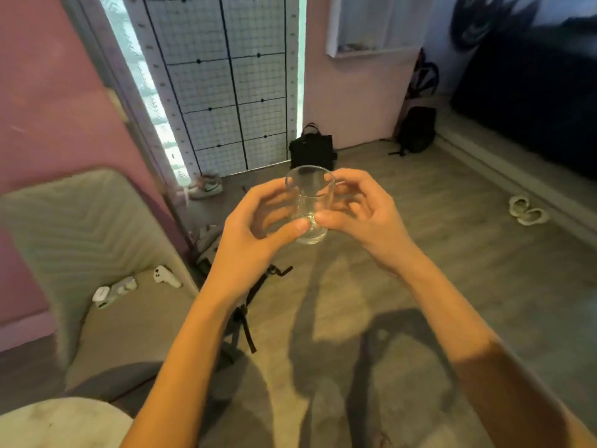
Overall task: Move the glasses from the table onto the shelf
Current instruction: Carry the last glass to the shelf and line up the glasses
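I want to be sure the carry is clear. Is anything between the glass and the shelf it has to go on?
Nothing visible blocks it. The glass is held upright in mid-air by the left hand and right hand, over open floor. The white shelf hangs high on the far wall; the black bag below stays at floor level.

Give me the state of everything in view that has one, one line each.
glass: upright, looks empty, held in the air between both hands
left hand: closed on the glass, thumb near its base
right hand: closed on the glass from the other side
black bag: upright on the floor by the wall
sneakers: on the floor by the window
slippers: on the floor, side by side
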